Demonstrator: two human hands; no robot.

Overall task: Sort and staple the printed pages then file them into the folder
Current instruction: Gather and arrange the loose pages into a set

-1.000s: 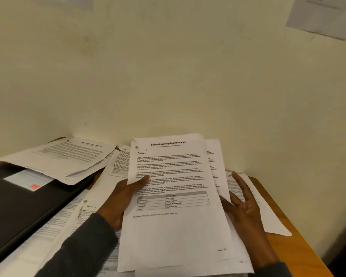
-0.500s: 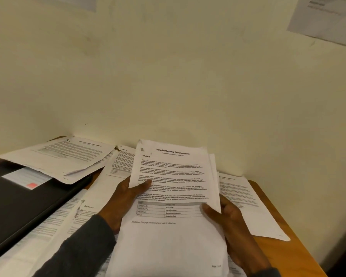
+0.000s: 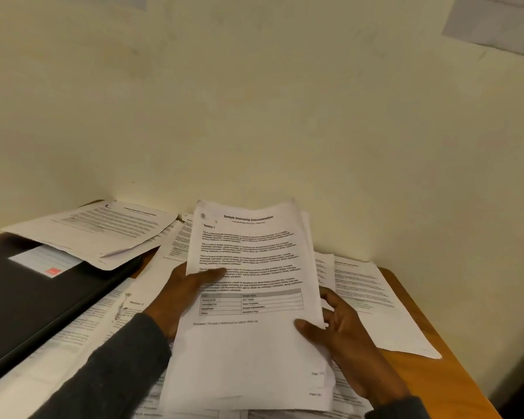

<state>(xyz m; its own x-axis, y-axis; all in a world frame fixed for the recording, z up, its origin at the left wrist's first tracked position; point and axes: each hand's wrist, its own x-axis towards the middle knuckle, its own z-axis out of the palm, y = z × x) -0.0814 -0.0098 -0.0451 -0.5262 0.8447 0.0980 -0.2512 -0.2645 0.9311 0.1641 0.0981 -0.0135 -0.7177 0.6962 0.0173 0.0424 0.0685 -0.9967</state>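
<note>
Stack of printed pages (image 3: 248, 297) held up off the desk, centre of view, top sheet headed "Sample Internship Documentation", Section 1, small table partway down. Sheets fanned slightly along the right edge and bottom.

Left hand (image 3: 182, 294) grips the stack's left edge, thumb on the front face, fingers hidden behind. Right hand (image 3: 342, 340) grips the right edge lower down, thumb on the front face, fingers spread behind the sheets. Both sleeves dark grey.

Black folder (image 3: 28, 303) lies closed at the left, white label with a red mark on its cover. A loose set of pages (image 3: 97, 231) rests across its far corner. More printed sheets (image 3: 366, 297) lie flat to the right, others under the held stack and along the near left. Wooden table (image 3: 436, 376) bare at the near right. Cream wall behind; a paper (image 3: 496, 22) hangs on it at the far right.
</note>
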